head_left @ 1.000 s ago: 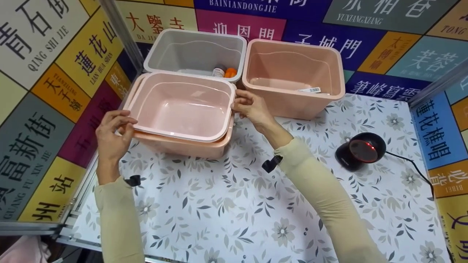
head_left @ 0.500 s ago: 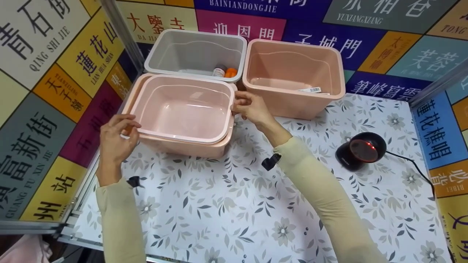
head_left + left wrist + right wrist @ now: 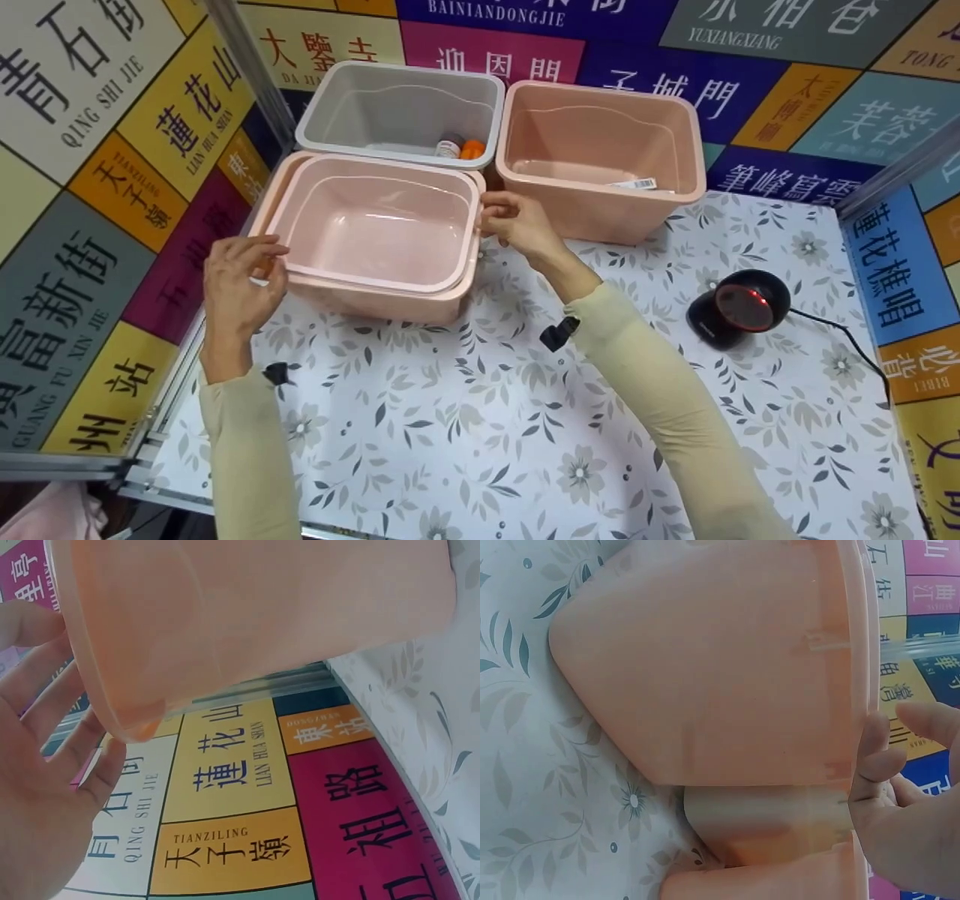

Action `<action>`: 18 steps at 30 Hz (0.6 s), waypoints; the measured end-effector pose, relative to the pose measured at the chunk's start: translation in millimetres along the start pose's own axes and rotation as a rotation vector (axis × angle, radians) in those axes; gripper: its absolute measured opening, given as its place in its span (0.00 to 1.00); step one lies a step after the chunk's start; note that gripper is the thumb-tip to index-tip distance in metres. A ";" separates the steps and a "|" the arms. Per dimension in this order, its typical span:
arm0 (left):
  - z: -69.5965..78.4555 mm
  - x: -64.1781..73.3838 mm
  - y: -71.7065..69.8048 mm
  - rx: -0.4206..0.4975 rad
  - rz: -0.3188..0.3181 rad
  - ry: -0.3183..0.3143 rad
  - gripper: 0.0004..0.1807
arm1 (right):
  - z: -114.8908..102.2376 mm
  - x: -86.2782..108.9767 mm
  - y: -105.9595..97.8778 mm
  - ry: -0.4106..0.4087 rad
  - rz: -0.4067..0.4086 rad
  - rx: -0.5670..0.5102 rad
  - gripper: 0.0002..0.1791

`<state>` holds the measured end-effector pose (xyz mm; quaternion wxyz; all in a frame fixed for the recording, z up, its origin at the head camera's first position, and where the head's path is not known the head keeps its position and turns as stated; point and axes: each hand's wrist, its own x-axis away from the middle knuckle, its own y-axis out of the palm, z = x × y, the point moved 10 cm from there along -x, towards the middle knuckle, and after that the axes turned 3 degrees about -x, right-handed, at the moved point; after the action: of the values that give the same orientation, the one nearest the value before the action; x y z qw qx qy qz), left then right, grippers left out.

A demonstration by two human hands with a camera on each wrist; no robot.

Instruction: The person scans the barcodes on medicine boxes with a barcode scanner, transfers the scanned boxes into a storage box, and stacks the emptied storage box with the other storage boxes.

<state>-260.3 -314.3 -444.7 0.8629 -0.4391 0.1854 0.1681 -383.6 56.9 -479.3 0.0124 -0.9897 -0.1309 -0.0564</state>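
A pale pink bin [image 3: 382, 184] sits nested inside a deeper peach bin [image 3: 397, 306], its rim near the outer one. My left hand [image 3: 241, 289] is at the front left corner, fingertips touching the rim with the fingers loosely bent. In the left wrist view the same fingers spread along the edge of the peach wall [image 3: 262, 607]. On the opposite side, my right hand [image 3: 529, 231] rests its bent fingertips against the right rim. The right wrist view shows its thumb held apart from the rim, beside the peach side wall [image 3: 727, 690].
Behind stands a grey bin [image 3: 405, 105] holding a white bottle [image 3: 448, 147] and an orange item [image 3: 472, 149]. A second peach bin [image 3: 600, 214] to the right contains a small white box [image 3: 636, 184]. A black scanner [image 3: 739, 309] with a cable stands on the flowered table [image 3: 480, 420].
The pale pink bin has settled lower into the peach bin, its front left side shifting right. My left hand has moved slightly down and right; the right hand has barely moved.
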 end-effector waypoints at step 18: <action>35.5 -13.9 8.0 0.019 0.078 0.150 0.10 | -7.7 19.4 -43.7 -0.049 0.041 0.060 0.21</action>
<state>-269.9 -282.5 -424.4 0.8435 -0.4346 0.2681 0.1665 -377.2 103.8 -469.0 0.0399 -0.9925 -0.1123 -0.0277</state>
